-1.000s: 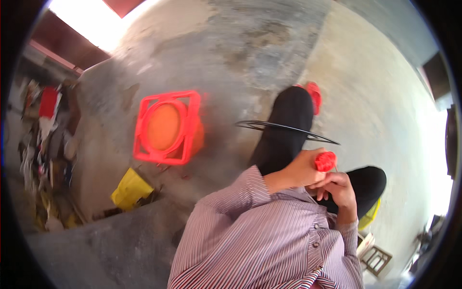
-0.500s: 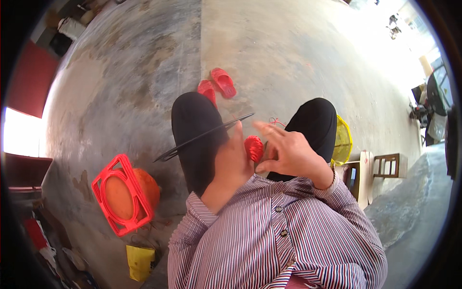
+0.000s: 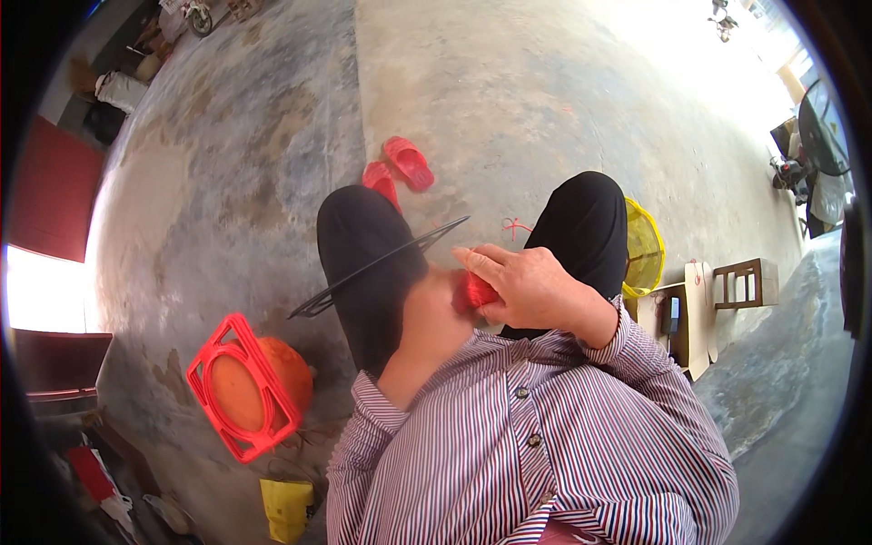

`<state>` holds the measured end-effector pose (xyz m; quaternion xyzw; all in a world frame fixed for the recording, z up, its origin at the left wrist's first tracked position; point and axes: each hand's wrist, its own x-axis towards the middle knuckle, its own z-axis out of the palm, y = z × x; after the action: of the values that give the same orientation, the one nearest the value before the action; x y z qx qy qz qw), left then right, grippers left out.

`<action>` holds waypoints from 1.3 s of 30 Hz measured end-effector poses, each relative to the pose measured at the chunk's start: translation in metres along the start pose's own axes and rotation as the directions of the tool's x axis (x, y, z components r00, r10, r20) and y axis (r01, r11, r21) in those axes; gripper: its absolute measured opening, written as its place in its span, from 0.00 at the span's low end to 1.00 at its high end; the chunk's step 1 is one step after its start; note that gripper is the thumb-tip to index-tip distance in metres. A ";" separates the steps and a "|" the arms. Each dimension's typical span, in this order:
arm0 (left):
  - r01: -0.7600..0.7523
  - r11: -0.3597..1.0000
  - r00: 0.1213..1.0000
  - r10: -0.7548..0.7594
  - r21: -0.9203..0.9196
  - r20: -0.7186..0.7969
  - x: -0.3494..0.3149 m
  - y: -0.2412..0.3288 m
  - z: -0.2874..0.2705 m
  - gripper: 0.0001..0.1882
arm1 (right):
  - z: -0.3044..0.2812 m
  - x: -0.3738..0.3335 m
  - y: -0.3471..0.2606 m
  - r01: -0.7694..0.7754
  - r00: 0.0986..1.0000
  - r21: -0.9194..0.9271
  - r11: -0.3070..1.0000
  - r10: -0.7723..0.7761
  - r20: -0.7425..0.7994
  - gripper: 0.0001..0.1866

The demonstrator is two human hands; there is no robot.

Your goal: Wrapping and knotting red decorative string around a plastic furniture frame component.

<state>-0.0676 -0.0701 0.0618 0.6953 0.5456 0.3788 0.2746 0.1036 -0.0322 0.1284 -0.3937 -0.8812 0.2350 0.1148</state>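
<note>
A shiny red bundle, like wound cord (image 3: 480, 291), sits between my hands above my lap. My left hand (image 3: 433, 311) is closed against its left side, the fingers partly hidden and a little blurred. From the right, my right hand (image 3: 534, 283) bends its fingers over the top of the bundle, thumb below. A thin black hoop-like piece (image 3: 368, 267), seen nearly edge-on, slants across my left knee and passes just beyond the left hand. Whether the left fingers also grip it is hidden.
Red openwork plastic frames (image 3: 289, 400) rest on a round orange object (image 3: 238, 391) at left, above a yellow bag (image 3: 286, 509). Red slippers (image 3: 409, 163) lie ahead. On the right are a yellow mesh basket (image 3: 643, 250), an open box (image 3: 698, 313) and a small wooden stool (image 3: 752, 283).
My right hand has moved left and closed over the red bundle; before, its fingers were spread beside it. The left hand still holds its side, and the view has shifted slightly.
</note>
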 end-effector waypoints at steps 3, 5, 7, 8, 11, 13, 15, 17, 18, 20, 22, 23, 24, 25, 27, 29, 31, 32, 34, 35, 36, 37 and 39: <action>-0.071 0.997 0.996 0.070 0.032 0.059 -0.002 -0.009 0.004 0.20 | 0.001 0.001 0.006 -0.005 0.999 -0.013 1.000 0.005 0.052 0.32; -0.120 0.991 0.990 0.115 0.057 0.083 -0.003 -0.011 0.003 0.21 | 0.007 0.003 0.019 -0.026 0.996 -0.005 1.000 0.026 0.086 0.31; -0.087 0.994 0.991 0.093 -0.063 0.100 -0.003 -0.013 0.001 0.21 | 0.016 0.005 0.037 -0.063 0.955 0.014 0.998 0.056 0.290 0.27; -0.048 0.982 0.991 0.070 -0.184 0.116 -0.003 -0.014 -0.001 0.21 | 0.018 0.004 0.041 -0.060 0.956 0.015 0.998 0.053 0.290 0.27; 0.226 0.841 0.974 -0.193 -0.491 0.118 -0.002 -0.018 -0.001 0.21 | 0.022 0.000 0.053 -0.326 0.920 0.622 0.712 0.086 0.383 0.19; 0.354 0.647 0.925 -0.347 -0.676 0.153 0.000 -0.023 0.000 0.21 | 0.030 -0.004 0.058 -0.523 0.841 0.707 0.477 0.152 0.520 0.15; 0.458 0.331 0.824 -0.507 -0.825 0.253 0.001 -0.028 0.001 0.21 | 0.037 -0.013 0.051 -0.443 0.893 0.788 0.427 0.137 0.428 0.14; 0.467 0.423 0.826 -0.522 -0.776 0.213 0.000 -0.031 0.004 0.21 | 0.029 -0.016 0.037 -0.201 0.978 0.803 0.561 0.062 0.201 0.09; 0.477 0.509 0.829 -0.531 -0.717 0.175 -0.001 -0.033 0.005 0.21 | 0.025 -0.014 0.028 -0.203 0.977 0.804 0.559 0.060 0.205 0.09; 0.466 0.491 0.834 -0.521 -0.736 0.180 0.003 -0.028 0.003 0.21 | 0.022 -0.011 0.009 0.308 0.949 0.592 0.745 -0.199 -0.244 0.07; 0.451 0.475 0.841 -0.510 -0.756 0.181 0.004 -0.028 0.003 0.21 | 0.023 -0.008 0.007 0.385 0.922 0.514 0.767 -0.287 -0.261 0.08; 0.440 0.534 0.852 -0.502 -0.722 0.149 0.004 -0.030 0.005 0.21 | 0.028 -0.012 0.007 0.292 0.956 0.626 0.724 -0.212 -0.201 0.08; 0.428 0.590 0.863 -0.491 -0.685 0.118 0.005 -0.031 0.006 0.21 | 0.031 -0.014 0.007 0.192 0.981 0.723 0.664 -0.141 -0.131 0.09; 0.431 0.588 0.860 -0.497 -0.685 0.115 0.003 -0.031 0.006 0.21 | 0.027 -0.016 0.006 0.190 0.981 0.726 0.661 -0.145 -0.126 0.09; 0.399 0.783 0.899 -0.436 -0.478 0.036 0.002 -0.031 0.005 0.20 | 0.014 -0.017 0.001 0.129 0.992 0.796 0.592 -0.071 -0.108 0.11; 0.404 0.788 0.896 -0.444 -0.464 0.026 0.006 -0.026 0.002 0.19 | 0.009 -0.015 -0.004 0.168 0.986 0.758 0.630 -0.122 -0.117 0.12; 0.405 0.796 0.894 -0.447 -0.450 0.013 0.007 -0.026 0.003 0.19 | 0.018 -0.012 -0.008 0.283 0.959 0.644 0.711 -0.226 -0.172 0.11; 0.431 0.738 0.873 -0.486 -0.520 0.034 0.007 -0.031 0.004 0.21 | 0.021 -0.013 -0.008 0.284 0.958 0.642 0.712 -0.227 -0.172 0.11; 0.452 0.672 0.850 -0.524 -0.586 0.056 0.007 -0.037 0.005 0.22 | 0.025 -0.016 -0.005 0.108 0.994 0.536 0.837 -0.104 -0.038 0.11; 0.464 0.563 0.832 -0.542 -0.684 0.119 0.004 -0.038 0.004 0.22 | 0.039 -0.020 0.007 0.034 0.996 0.534 0.845 0.017 -0.089 0.10; 0.471 0.440 0.814 -0.550 -0.765 0.185 0.001 -0.038 0.003 0.22 | 0.051 -0.021 0.018 -0.162 0.971 0.777 0.608 0.236 0.018 0.09; 0.472 0.439 0.813 -0.552 -0.765 0.185 -0.002 -0.037 0.002 0.22 | 0.054 -0.018 0.026 -0.281 0.927 0.841 0.462 0.357 0.114 0.09; 0.440 0.292 0.823 -0.509 -0.849 0.252 -0.003 -0.031 -0.001 0.21 | 0.063 -0.011 0.046 -0.378 0.861 0.878 0.293 0.459 0.218 0.09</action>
<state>-0.0860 -0.0651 0.0366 0.2426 0.4571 0.5280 0.6734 0.1161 -0.0338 0.0503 -0.4933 -0.4752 0.6749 0.2747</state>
